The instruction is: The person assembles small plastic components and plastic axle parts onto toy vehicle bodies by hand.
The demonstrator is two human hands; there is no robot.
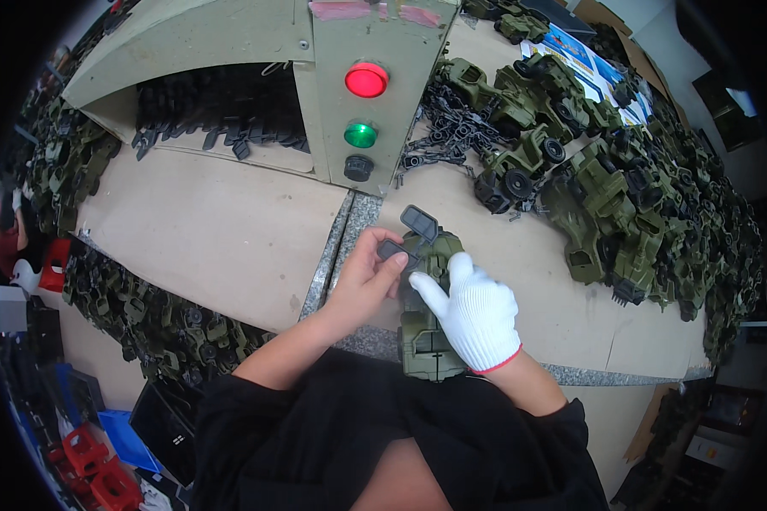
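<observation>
Just right of centre, a green toy military vehicle [426, 328] lies lengthwise in front of me at the table's near edge. My left hand [368, 277], bare, pinches a dark grey plastic part [392, 249] between thumb and fingers at the vehicle's far left side. A flat, rectangular grey panel [419, 221] sticks up past the fingertips; whether it is one piece with the pinched part, I cannot tell. My right hand [483, 313], in a white knit glove, grips the vehicle's right side with the thumb across its top. Its other fingers are mostly hidden.
A grey-green machine housing [328, 111] with a red light [366, 79] and green light [360, 134] stands ahead. Dark parts fill its opening at left. Green toy vehicles [605, 204] pile up on the right, beside black small parts [456, 128]. More green parts [162, 315] lie at left.
</observation>
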